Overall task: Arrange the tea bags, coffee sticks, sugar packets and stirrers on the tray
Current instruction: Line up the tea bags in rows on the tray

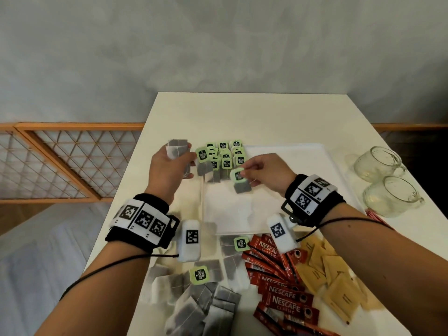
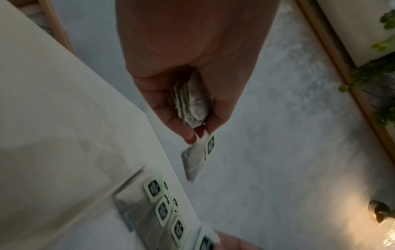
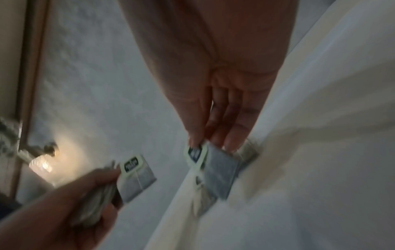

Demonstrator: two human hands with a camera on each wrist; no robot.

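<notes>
My left hand point(image 1: 174, 163) grips a small stack of grey tea bags point(image 1: 178, 147) just left of the white tray point(image 1: 303, 151); the left wrist view shows the stack point(image 2: 192, 104) in my curled fingers, one bag point(image 2: 196, 159) sticking out. My right hand point(image 1: 252, 169) pinches a single tea bag point(image 1: 240, 181) by its green tag, just above the tray. Several tea bags with green tags point(image 1: 223, 156) lie in rows at the tray's far left corner. Loose tea bags point(image 1: 201, 304), red coffee sticks point(image 1: 283, 287) and tan sugar packets point(image 1: 332, 270) lie on the table near me.
Two glass mugs point(image 1: 378, 163) point(image 1: 390, 197) stand on the table to the right of the tray. A red packet edge point(image 1: 374, 215) shows beside the nearer mug. The table's left edge drops to the floor by a wooden lattice screen point(image 1: 60, 161).
</notes>
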